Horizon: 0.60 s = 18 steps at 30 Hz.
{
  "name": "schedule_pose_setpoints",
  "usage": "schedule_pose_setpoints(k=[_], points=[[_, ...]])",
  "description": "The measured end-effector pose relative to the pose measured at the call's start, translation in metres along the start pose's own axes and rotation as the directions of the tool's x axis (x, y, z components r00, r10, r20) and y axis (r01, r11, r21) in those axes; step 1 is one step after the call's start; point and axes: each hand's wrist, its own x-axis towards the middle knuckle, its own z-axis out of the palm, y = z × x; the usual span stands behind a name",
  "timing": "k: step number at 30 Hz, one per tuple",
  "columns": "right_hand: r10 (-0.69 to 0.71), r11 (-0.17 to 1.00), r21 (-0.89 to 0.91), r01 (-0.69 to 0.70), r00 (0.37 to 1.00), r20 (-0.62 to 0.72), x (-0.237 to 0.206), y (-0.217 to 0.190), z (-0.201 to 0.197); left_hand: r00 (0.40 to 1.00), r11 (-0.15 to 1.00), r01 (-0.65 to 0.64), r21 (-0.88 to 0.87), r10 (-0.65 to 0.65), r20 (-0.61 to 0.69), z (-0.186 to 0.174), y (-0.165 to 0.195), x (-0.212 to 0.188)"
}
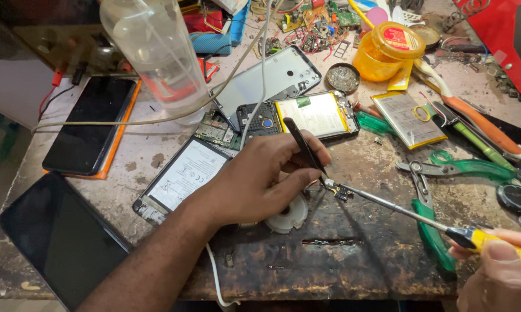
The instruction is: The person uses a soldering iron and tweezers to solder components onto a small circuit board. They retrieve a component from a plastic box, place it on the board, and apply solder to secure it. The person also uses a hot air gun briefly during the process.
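Tweezers (305,144) sit pinched in the left hand (260,179), tips pressing a small circuit board (342,190) onto the tabletop (353,254); the right hand (500,274), fist closed, holds a soldering iron (422,218) touching that board.

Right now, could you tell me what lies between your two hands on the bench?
In the head view, the soldering iron spans from right hand to the small circuit board, which the left hand pins with tweezers.

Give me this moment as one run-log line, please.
left hand: tweezers on small circuit board | right hand: soldering iron tip on board
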Motion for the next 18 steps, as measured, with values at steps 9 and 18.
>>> schedule_pose_setpoints(k=[9, 18], points=[[-0.233, 0.880, 0.370, 0.298, 0.950, -0.210, -0.010, 0.021, 0.031, 0.999, 1.000, -0.018, 0.000, 0.018, -0.027, 0.004, -0.002, 0.003], [-0.273, 0.872, 0.370, 0.321, 0.946, -0.177, 0.000, 0.021, 0.029, 0.999, 0.999, -0.026, 0.028, 0.028, -0.040, 0.005, 0.001, 0.004]])
